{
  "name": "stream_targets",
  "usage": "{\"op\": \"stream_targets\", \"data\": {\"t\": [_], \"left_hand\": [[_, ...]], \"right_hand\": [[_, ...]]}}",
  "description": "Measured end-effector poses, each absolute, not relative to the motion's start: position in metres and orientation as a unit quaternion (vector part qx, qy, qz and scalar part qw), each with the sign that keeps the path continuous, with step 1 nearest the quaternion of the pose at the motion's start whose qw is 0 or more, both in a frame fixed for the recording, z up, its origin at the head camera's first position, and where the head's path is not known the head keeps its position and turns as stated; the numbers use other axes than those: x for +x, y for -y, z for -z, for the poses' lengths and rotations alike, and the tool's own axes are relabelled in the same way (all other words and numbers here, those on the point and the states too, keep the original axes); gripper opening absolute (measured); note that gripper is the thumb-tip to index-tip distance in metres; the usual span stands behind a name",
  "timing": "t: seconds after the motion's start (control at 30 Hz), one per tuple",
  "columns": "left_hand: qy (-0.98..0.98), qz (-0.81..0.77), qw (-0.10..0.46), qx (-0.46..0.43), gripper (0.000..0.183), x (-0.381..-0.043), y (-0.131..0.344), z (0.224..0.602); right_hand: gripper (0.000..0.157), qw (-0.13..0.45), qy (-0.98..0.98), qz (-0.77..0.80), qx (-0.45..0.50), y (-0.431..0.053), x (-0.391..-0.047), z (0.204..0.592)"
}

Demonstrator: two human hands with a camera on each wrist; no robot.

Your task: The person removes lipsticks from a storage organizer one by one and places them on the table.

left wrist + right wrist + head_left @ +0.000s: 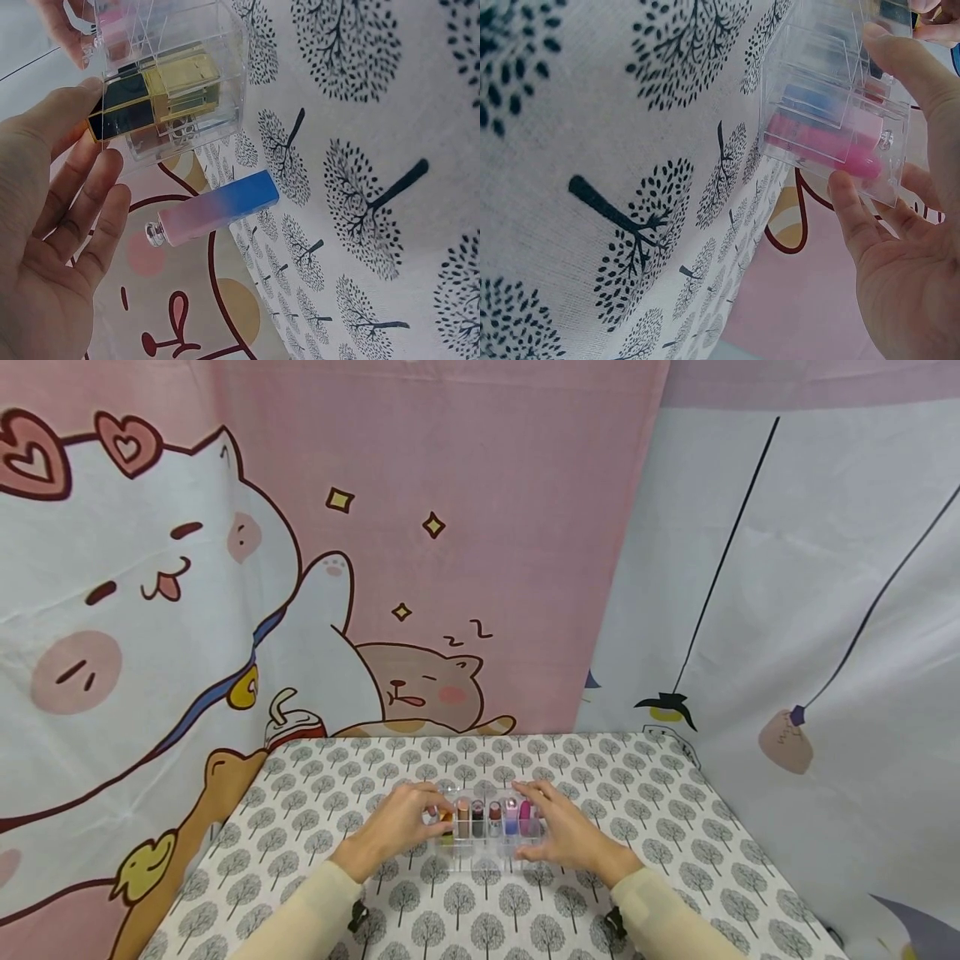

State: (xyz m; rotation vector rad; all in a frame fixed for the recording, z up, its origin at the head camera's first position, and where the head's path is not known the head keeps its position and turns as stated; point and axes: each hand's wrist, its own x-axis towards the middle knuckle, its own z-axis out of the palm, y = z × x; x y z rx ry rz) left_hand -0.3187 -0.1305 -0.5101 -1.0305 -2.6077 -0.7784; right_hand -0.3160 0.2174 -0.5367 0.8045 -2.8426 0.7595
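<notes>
A clear plastic lipstick organizer [476, 853] sits on the patterned cloth between both hands, with several lipsticks upright in a row of slots. At its left end my left hand [405, 820] pinches the black cap of a black-and-gold lipstick [124, 105], whose lower part is inside a slot. My right hand [567, 832] spans the right end, thumb at the front and fingers at the back, holding the organizer. A magenta lipstick [825, 146] stands in the end slot beside that hand. Just outside the left end, a pink-and-blue lipstick [217, 210] stands on the cloth.
A white cloth with grey trees [487, 931] covers the table. Behind it hangs a pink curtain [510, 527] with cartoon animals, and a pale curtain [825, 568] hangs at the right.
</notes>
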Motion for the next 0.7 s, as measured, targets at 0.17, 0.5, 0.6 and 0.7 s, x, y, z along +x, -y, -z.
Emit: {"op": "stream_targets", "data": {"t": [0.17,0.5,0.6,0.7], "left_hand": [[0.888,0.267,0.122,-0.355,0.024,-0.3194,0.1317,0.5127],[0.882,0.257,0.150,-0.365,0.024,-0.3195,0.1346,0.5119],[0.879,0.256,0.163,-0.368,0.024,-0.3186,0.1357,0.5108],[0.875,0.256,0.175,-0.371,0.025,-0.3185,0.1370,0.5103]], "right_hand": [[0.122,0.046,0.930,-0.250,0.265,-0.2166,-0.3164,0.5371],[0.121,0.045,0.929,-0.249,0.271,-0.2168,-0.3167,0.5371],[0.120,0.045,0.930,-0.247,0.270,-0.2161,-0.3166,0.5370],[0.120,0.045,0.930,-0.246,0.268,-0.2162,-0.3160,0.5374]]}}
